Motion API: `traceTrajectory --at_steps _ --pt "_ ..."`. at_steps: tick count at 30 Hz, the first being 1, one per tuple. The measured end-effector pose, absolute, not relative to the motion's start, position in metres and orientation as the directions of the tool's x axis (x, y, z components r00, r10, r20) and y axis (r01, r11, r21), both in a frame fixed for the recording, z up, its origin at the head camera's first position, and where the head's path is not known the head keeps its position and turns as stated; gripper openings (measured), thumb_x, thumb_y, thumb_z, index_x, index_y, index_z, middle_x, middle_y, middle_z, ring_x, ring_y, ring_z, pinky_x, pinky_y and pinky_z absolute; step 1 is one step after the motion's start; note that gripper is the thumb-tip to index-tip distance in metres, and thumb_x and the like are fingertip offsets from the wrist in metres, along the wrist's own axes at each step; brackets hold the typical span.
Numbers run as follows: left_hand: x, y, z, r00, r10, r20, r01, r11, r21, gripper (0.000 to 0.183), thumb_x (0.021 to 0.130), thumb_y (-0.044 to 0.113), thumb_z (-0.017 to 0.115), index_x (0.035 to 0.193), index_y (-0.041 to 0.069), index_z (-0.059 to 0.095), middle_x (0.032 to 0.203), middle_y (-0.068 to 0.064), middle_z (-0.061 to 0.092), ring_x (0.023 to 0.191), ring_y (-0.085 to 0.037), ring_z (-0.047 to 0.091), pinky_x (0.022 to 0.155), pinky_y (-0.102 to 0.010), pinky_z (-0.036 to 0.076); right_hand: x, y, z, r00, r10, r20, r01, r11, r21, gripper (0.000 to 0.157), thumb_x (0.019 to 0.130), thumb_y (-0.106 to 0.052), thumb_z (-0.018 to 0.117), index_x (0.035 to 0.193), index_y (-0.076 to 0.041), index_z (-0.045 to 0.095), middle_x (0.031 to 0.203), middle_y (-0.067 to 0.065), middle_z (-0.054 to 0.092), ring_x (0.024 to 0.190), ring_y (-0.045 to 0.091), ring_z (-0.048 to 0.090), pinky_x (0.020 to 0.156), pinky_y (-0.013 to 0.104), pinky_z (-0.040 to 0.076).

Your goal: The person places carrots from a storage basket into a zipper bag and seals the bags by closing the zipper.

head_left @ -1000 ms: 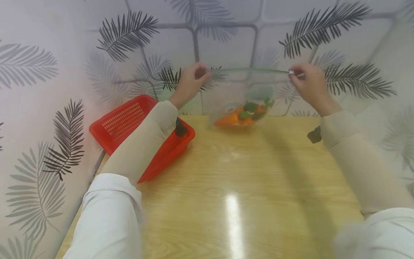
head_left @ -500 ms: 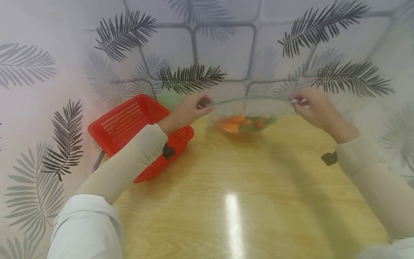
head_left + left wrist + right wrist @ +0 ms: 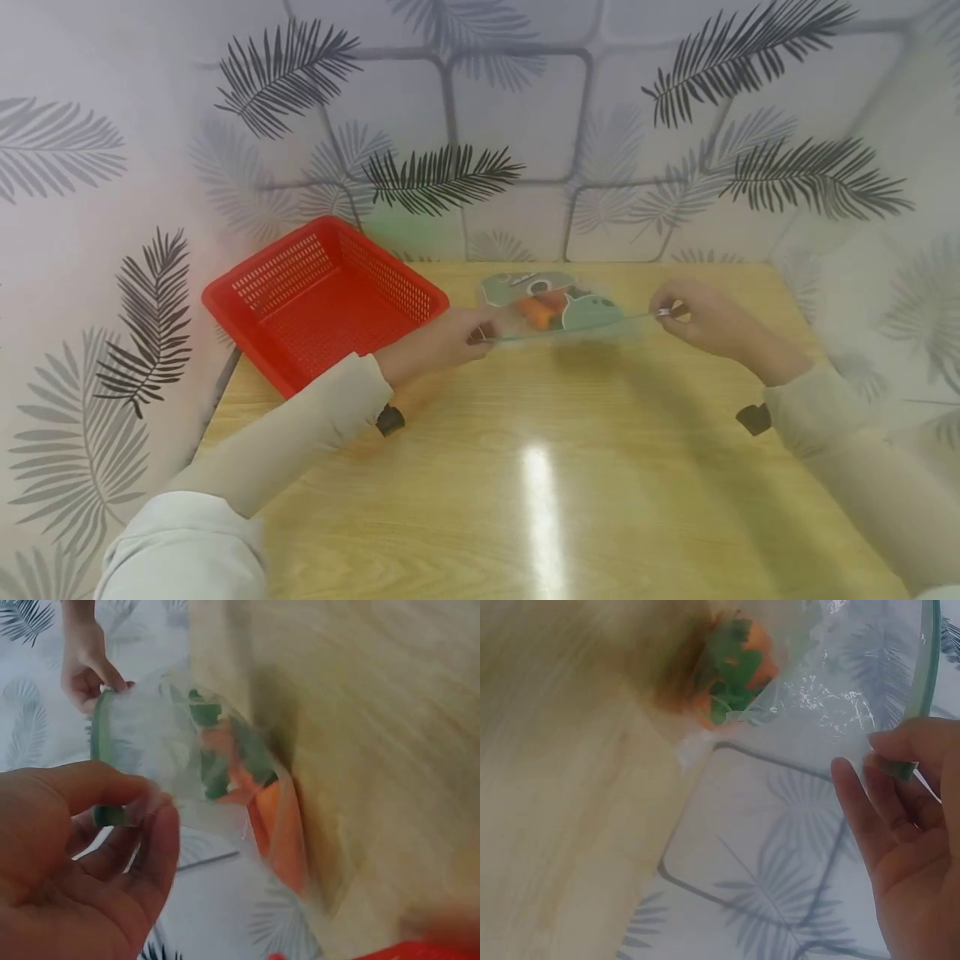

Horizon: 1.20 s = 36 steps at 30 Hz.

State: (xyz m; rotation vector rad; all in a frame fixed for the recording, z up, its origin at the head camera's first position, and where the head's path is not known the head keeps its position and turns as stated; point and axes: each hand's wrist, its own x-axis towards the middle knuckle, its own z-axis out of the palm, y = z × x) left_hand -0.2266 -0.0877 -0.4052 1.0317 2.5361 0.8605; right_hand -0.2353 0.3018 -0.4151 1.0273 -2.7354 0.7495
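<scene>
A clear zip bag (image 3: 594, 312) with a green seal strip and a printed animal face is stretched between the two hands, low over the table. Inside it lie orange carrots (image 3: 277, 832) and green leafy pieces (image 3: 735, 675). At one end of the strip, my left hand (image 3: 450, 340) pinches the corner between thumb and fingers. My right hand (image 3: 708, 321) pinches the opposite corner, where a white tab shows at the fingertips. In the head view the strip faces toward me, the filled part points to the wall, and the contents are blurred.
An empty red plastic basket (image 3: 322, 312) with slotted sides stands at the back left, just beyond the left forearm. The wooden table (image 3: 480, 467) ends at a wall (image 3: 517, 108) with leaf patterns behind it.
Both hands have lowered the bag from in front of the wall to just over the table and toward me. The bag has tipped from hanging upright to nearly flat.
</scene>
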Motion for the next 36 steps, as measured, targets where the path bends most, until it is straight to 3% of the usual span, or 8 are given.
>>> traceTrajectory --at_steps 5,10,16,24,30,36 --pt "-0.213 -0.081 -0.427 -0.689 0.719 -0.09 0.559 0.606 0.566 0.013 0.087 0.002 0.059 0.099 0.007 0.062 0.095 -0.003 0.064 0.084 -0.013 0.058 0.074 -0.024 0.048 -0.227 0.294 -0.433 -0.767 -0.613 0.189 -0.616 0.621 -0.486 0.02 0.079 0.009 0.063 0.092 -0.006 0.061 0.092 0.003 0.061 0.084 0.019 0.058 0.071 0.036 0.054" --pt "-0.204 -0.077 -0.443 -0.684 0.716 -0.137 0.545 0.627 0.557 0.016 0.087 0.003 0.06 0.102 0.009 0.064 0.098 -0.004 0.064 0.084 -0.014 0.056 0.079 -0.026 0.047 -0.222 0.284 -0.448 -0.781 -0.618 0.088 -0.56 0.631 -0.537 0.022 0.08 0.007 0.063 0.099 -0.003 0.062 0.096 0.004 0.062 0.087 0.021 0.059 0.074 0.036 0.053" --pt "-0.206 -0.067 -0.465 -0.716 0.682 -0.152 0.529 0.672 0.519 0.022 0.088 0.002 0.055 0.108 0.007 0.064 0.1 -0.005 0.064 0.087 -0.016 0.054 0.082 -0.027 0.045 -0.225 0.277 -0.461 -0.772 -0.628 0.101 -0.588 0.643 -0.49 0.016 0.081 0.007 0.063 0.096 0.001 0.064 0.094 0.01 0.064 0.089 0.028 0.061 0.078 0.041 0.051" --pt "-0.221 -0.058 -0.482 -0.77 0.623 -0.135 0.506 0.726 0.466 0.024 0.092 0.005 0.052 0.115 0.006 0.06 0.102 -0.005 0.062 0.093 -0.017 0.055 0.088 -0.032 0.045 -0.243 0.273 -0.473 -0.855 -0.515 0.058 -0.465 0.713 -0.525 0.015 0.087 0.002 0.059 0.101 0.004 0.062 0.1 0.015 0.063 0.096 0.034 0.059 0.084 0.048 0.048" --pt "-0.237 -0.057 -0.494 -0.817 0.568 -0.096 0.466 0.75 0.469 0.015 0.094 0.008 0.052 0.106 0.006 0.06 0.093 -0.005 0.06 0.084 -0.017 0.052 0.08 -0.033 0.046 -0.255 0.269 -0.476 -0.874 -0.461 0.155 -0.473 0.732 -0.49 0.016 0.085 0.005 0.059 0.101 0.007 0.063 0.101 0.02 0.062 0.095 0.035 0.058 0.084 0.047 0.048" --pt "-0.243 -0.056 -0.498 -0.85 0.523 -0.061 0.445 0.775 0.448 0.013 0.093 0.005 0.05 0.1 0.007 0.061 0.094 -0.004 0.06 0.089 -0.018 0.053 0.083 -0.035 0.044 -0.257 0.267 -0.476 -0.862 -0.442 0.25 -0.508 0.742 -0.438 0.013 0.084 0.003 0.062 0.096 0.003 0.066 0.094 0.015 0.063 0.087 0.03 0.057 0.078 0.044 0.048"
